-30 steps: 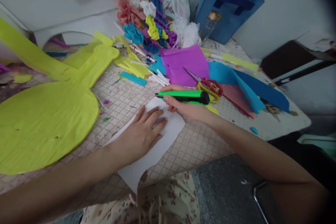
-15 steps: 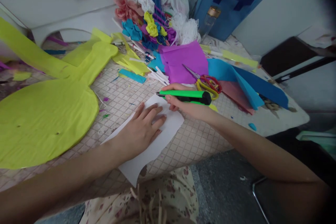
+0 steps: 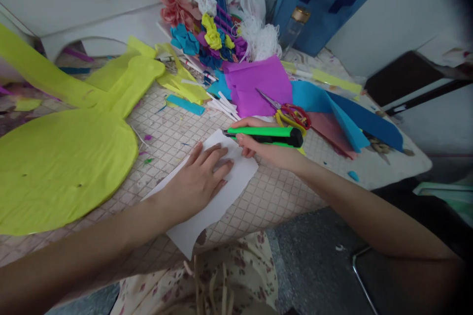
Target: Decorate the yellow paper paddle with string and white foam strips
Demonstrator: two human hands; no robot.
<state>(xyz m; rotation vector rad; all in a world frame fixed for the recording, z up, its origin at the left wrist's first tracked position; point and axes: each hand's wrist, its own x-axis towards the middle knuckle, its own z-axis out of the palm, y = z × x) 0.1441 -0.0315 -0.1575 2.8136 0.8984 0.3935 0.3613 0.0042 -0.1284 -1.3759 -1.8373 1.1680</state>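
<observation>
A sheet of white paper (image 3: 218,206) lies on the checked tabletop near the front edge. My left hand (image 3: 201,174) rests flat on it, fingers spread and holding nothing. At the paper's far corner, my right hand (image 3: 258,145) grips a green and black utility knife (image 3: 269,133) whose tip points left. The tip is over or just beside the paper's edge; whether it touches is too small to tell. Beyond the knife lie scissors (image 3: 291,113) with red and yellow handles, partly on purple paper (image 3: 258,83).
A large yellow guitar-like shape (image 3: 66,162) covers the left side. Behind are crepe paper flowers (image 3: 212,34), white paper strips (image 3: 223,106), a glass bottle (image 3: 293,27) and a blue bag (image 3: 321,5). Blue paper (image 3: 343,113) lies at the right.
My right hand has shifted slightly to the right with the knife, whose tip has moved a little the same way along the paper's far edge. My left hand stays flat on the sheet.
</observation>
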